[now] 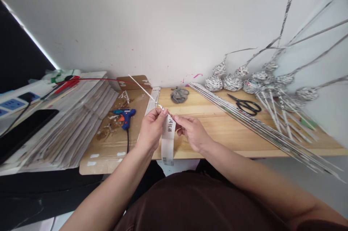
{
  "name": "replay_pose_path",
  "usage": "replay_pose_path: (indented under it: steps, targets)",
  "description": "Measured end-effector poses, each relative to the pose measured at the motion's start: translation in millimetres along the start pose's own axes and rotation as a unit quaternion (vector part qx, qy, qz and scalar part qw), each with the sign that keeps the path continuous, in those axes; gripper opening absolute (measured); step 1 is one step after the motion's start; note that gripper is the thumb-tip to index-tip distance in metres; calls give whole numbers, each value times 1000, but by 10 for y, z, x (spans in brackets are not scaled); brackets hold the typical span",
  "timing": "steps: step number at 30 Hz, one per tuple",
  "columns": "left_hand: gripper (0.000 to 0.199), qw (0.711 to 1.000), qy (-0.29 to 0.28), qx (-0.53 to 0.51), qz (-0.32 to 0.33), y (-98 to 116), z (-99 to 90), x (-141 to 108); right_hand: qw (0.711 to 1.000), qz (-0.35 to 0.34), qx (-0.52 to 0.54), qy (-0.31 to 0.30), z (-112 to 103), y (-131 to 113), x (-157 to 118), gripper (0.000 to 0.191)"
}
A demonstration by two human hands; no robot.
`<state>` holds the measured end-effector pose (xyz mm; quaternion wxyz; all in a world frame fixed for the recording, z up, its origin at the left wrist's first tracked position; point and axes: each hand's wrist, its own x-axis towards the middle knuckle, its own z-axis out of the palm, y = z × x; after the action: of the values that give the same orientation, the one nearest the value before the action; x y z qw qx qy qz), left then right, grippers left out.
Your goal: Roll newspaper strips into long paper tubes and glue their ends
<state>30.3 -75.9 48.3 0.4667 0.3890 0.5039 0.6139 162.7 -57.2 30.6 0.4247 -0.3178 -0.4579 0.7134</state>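
A strip of newspaper (168, 144) hangs between my hands, its upper part rolled into a thin tube that points up and to the left. My left hand (153, 127) pinches the rolled part near where it meets the flat strip. With thumb and fingers, my right hand (191, 131) grips the strip's upper right edge. The flat lower end dangles past the table's front edge. Just behind the hands, a flat newspaper piece (152, 103) lies on the table.
Left are a blue glue gun (126, 118) on cardboard (108, 155), stacked newspaper (78, 126), a phone (27, 133) and a power strip (16, 102). A grey cloth (179, 95) lies behind. Right are paper tubes (239, 116), black scissors (246, 106) and several woven paper gourds (232, 82).
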Motion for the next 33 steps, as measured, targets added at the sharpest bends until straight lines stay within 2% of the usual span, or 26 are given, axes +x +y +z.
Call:
replay_pose_path:
  steps: [8,14,19,21,27,31,33]
  targets:
    - [27,1000,-4,24,-7,29,-65,-24,996,-41,-74,10,-10,-14,5,20]
    - [24,998,39,34,21,-6,-44,-56,964,-127,-228,49,-54,39,1,19]
    - [25,999,4,36,-4,-33,-38,-64,977,-83,-197,-20,-76,9,48,23]
    - [26,999,-3,40,-11,-35,-48,-59,976,-76,-202,-29,-80,10,68,25]
    - [24,998,4,68,3,-90,-122,-10,934,-140,-328,27,-66,63,65,22]
    - [25,997,6,72,2,-134,-157,17,919,-150,-363,22,-49,85,39,21]
    - [24,996,12,86,17,-156,-151,16,899,-171,-402,25,-42,98,26,21]
